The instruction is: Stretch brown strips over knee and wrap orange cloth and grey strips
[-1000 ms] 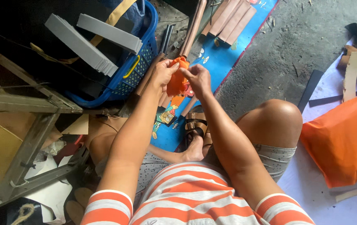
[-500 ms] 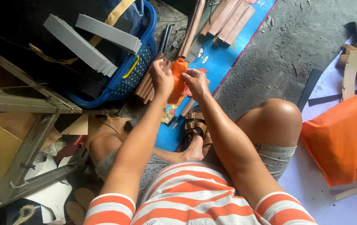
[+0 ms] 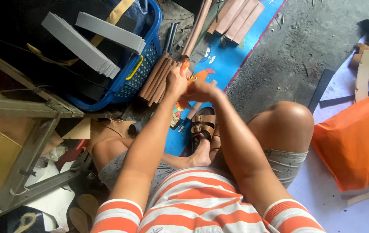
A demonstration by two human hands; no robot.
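My left hand and my right hand are pressed together in front of me around a small orange object. Only its top tip and a sliver between the palms show; the rest is hidden by my fingers. Both hands hover over a blue printed mat. Just left of them lies a bundle of tan strips. A brown strapped sandal sits on the mat below my hands, by my foot.
A blue plastic basket with grey foam strips stands at upper left. More tan strips lie at the mat's far end. A wooden frame is at left. An orange bag lies at right on white sheeting.
My hands have closed more tightly around the orange object, which showed more between them before. The hands have shifted slightly up and left.
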